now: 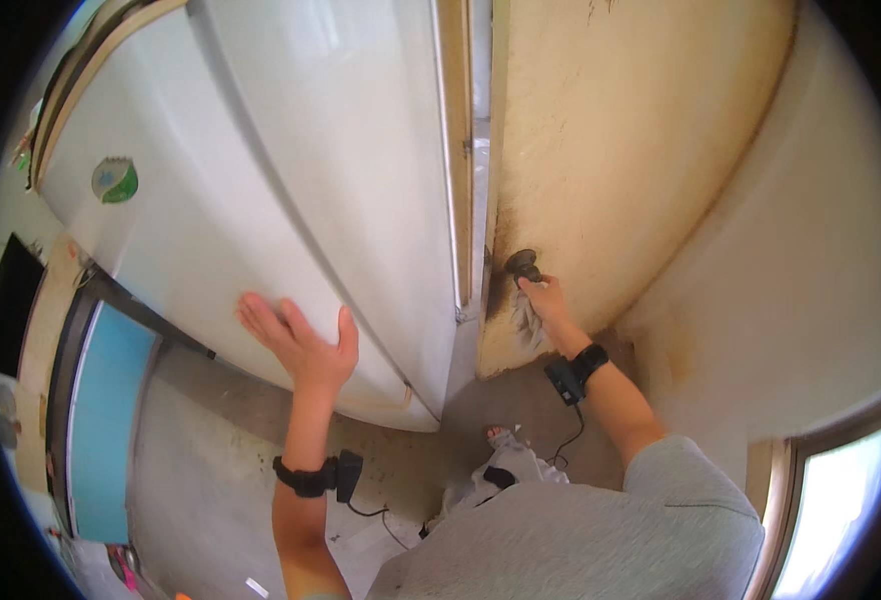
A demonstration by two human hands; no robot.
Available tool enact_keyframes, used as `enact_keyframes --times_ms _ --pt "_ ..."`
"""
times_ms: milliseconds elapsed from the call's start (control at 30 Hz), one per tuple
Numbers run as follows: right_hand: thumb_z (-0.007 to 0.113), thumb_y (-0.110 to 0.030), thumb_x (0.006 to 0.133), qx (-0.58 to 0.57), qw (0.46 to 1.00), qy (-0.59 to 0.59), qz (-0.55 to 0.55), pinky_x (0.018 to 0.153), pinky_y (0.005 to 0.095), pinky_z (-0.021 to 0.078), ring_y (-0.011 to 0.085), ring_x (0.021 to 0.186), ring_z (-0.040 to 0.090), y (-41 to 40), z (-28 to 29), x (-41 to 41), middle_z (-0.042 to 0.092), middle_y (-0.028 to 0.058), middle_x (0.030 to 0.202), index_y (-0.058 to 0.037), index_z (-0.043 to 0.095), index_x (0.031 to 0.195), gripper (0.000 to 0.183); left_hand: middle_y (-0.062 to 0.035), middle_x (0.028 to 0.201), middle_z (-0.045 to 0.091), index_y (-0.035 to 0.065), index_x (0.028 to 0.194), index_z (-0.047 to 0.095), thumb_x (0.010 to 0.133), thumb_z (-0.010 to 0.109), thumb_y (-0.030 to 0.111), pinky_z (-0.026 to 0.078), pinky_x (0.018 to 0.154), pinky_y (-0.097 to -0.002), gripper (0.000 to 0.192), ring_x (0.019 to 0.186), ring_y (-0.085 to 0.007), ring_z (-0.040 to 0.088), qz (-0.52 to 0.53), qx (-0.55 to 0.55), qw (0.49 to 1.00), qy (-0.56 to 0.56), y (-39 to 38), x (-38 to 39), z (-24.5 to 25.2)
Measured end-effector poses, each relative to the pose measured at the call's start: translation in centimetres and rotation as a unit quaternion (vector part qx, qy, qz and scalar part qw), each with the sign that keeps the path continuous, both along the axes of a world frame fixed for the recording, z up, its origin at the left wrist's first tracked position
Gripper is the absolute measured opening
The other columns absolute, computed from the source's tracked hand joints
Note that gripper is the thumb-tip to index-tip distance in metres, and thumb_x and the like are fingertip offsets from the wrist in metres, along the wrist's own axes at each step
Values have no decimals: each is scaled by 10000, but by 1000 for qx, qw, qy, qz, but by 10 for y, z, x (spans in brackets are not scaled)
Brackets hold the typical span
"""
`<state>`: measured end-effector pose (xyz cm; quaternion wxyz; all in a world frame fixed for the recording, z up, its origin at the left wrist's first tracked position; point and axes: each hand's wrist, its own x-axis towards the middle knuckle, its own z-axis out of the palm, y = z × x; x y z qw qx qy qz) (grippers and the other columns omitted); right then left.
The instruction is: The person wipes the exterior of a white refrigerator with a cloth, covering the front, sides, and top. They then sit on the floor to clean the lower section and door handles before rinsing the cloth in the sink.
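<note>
My left hand (301, 341) lies against, or just in front of, a white panelled door (365, 195), fingers spread and nothing held. A round sticker (115, 180) is on that surface, up and left of the hand. With my right hand (549, 304) I grip a dark round door knob (523, 264) on a yellowed door (620, 150). The paint round the knob is stained dark. A crumpled pale cloth (528, 324) hangs below the knob, by my fingers; whether I hold it cannot be told. Both wrists wear black straps with small cabled devices.
A narrow gap with a wooden edge (455, 150) runs between the two doors. A grey floor (200, 450) stretches below. At the left stands a light blue panel (110, 420) in a dark frame. A bright window (834, 517) is at lower right, beside a pale wall (778, 285).
</note>
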<state>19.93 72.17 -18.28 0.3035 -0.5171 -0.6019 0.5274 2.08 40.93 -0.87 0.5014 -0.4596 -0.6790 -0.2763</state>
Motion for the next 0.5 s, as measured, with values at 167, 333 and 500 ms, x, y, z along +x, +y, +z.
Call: enact_keyframes --times_ms 167,333,500 --pt "686 -238 785 -17 991 123 47 703 297 474 173 803 584 29 -14 -42 595 135 959 12 367 1252 618 -292 1452 -51 72 1438 -28 779 634 217 65 1045 -595 945 1339 -480 -11 32 0 998 -54 -14 24 -7" --pt "668 -225 797 -1 975 200 96 693 299 477 173 800 586 46 -43 -51 587 139 965 -23 365 1253 583 -282 1452 -44 51 1424 -62 757 649 198 70 1067 -540 985 1347 -446 17 66 52 993 -87 -56 84 -18" --pt "655 -246 812 -2 980 178 88 674 308 487 183 794 584 45 -53 -38 556 159 1031 -30 354 1248 572 -243 1462 -8 0 1408 -56 745 653 197 60 1080 -487 990 1361 -369 37 78 152 971 -169 -78 138 -41"
